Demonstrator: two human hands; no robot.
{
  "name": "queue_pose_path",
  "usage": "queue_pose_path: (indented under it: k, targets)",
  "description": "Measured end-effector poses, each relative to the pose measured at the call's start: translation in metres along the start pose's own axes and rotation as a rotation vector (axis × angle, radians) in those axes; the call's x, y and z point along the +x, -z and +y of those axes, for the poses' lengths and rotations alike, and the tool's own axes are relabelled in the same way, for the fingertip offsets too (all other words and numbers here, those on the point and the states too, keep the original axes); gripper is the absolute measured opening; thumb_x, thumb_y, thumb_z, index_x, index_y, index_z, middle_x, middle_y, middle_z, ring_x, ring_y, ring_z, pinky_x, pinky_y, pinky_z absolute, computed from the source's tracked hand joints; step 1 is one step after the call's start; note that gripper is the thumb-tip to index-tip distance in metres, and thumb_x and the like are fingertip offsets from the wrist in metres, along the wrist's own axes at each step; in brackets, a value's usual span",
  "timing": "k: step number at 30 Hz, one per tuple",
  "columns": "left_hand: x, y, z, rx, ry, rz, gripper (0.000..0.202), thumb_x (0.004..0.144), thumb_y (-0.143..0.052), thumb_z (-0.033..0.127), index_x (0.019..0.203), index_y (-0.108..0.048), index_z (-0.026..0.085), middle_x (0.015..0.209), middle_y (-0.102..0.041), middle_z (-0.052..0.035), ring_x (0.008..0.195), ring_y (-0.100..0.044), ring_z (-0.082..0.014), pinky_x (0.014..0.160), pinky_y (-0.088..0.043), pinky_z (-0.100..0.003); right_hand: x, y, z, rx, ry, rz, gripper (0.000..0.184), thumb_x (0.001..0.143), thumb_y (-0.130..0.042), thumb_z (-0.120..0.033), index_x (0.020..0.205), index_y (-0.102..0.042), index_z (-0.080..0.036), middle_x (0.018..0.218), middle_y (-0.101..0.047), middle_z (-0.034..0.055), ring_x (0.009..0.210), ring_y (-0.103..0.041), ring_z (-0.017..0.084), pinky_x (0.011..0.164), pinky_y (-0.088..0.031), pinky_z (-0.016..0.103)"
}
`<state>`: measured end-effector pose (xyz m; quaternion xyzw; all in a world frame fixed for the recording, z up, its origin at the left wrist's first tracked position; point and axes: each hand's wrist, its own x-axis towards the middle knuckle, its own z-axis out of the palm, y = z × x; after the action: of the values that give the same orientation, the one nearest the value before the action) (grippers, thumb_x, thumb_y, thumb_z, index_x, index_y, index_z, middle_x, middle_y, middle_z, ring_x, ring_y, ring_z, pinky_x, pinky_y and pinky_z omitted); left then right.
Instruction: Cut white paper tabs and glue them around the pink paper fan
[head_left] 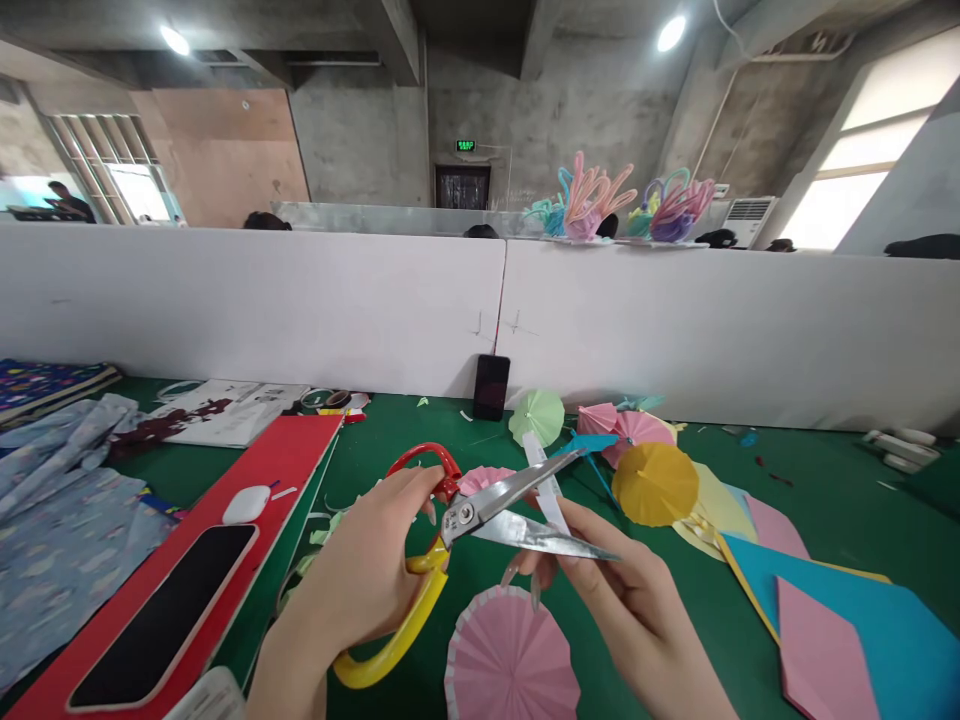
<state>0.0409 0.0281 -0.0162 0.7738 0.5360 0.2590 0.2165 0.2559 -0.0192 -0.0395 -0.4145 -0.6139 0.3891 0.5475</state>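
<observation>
My left hand (356, 555) grips a pair of scissors (466, 515) with one red and one yellow handle loop. The blades stand apart and point to the right. A narrow white paper strip (552, 505) crosses the gap between them, its lower end pinched in the fingers of my right hand (626, 590). Below the blades, a pleated pink paper disc (514, 655) lies on the table. Another pink pleated piece (486, 480) shows partly behind the scissors. Farther back are a pale green paper disc (537, 417) and a yellow one (655, 484).
Blue paper sheets (862, 610) and a folded pink sheet (821, 645) lie at the right. At the left, a phone (169, 615) and a white earbud case (246, 504) rest on a red board (296, 445). Another phone (492, 387) leans against the white partition (360, 310).
</observation>
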Motion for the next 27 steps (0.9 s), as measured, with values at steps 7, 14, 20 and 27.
queue_pose_path:
  k: [7, 14, 20, 27]
  targets:
    - [0.000, -0.002, 0.008, 0.058, -0.063, -0.075, 0.052, 0.069, -0.049, 0.015, 0.120, -0.053, 0.024, 0.109, -0.062, -0.0062, 0.101, -0.059, -0.0250, 0.082, -0.049, -0.035, 0.000, 0.003, -0.010, -0.102, 0.022, -0.173, 0.027, 0.096, -0.043, -0.027, 0.116, -0.062, -0.026, 0.085, -0.069, 0.0045, 0.073, -0.061, 0.017, 0.069, -0.051, 0.028]
    - [-0.002, 0.004, 0.018, 0.057, -0.039, -0.117, 0.049, 0.068, -0.049, 0.015, 0.116, -0.056, 0.024, 0.105, -0.063, -0.0059, 0.095, -0.060, -0.0242, 0.076, -0.049, -0.031, -0.008, 0.005, -0.006, -0.293, 0.084, -0.097, 0.032, 0.095, -0.045, -0.029, 0.125, -0.057, -0.030, 0.089, -0.070, 0.0051, 0.075, -0.062, 0.020, 0.069, -0.051, 0.031]
    - [-0.001, 0.008, 0.027, 0.061, -0.006, -0.178, 0.041, 0.065, -0.044, 0.009, 0.101, -0.058, 0.023, 0.096, -0.064, -0.0036, 0.086, -0.060, -0.0217, 0.070, -0.046, -0.028, -0.009, 0.006, -0.009, -0.348, 0.080, -0.073, 0.033, 0.094, -0.047, -0.031, 0.124, -0.059, -0.027, 0.091, -0.072, 0.0084, 0.078, -0.064, 0.023, 0.068, -0.053, 0.033]
    - [0.001, 0.010, 0.030, 0.096, 0.004, -0.225, 0.039, 0.065, -0.038, 0.005, 0.095, -0.059, 0.021, 0.083, -0.062, -0.0013, 0.071, -0.058, -0.0176, 0.060, -0.041, -0.025, -0.003, 0.007, -0.019, -0.344, 0.026, -0.145, 0.027, 0.095, -0.043, -0.032, 0.104, -0.068, -0.024, 0.086, -0.070, 0.0069, 0.070, -0.062, 0.020, 0.066, -0.051, 0.030]
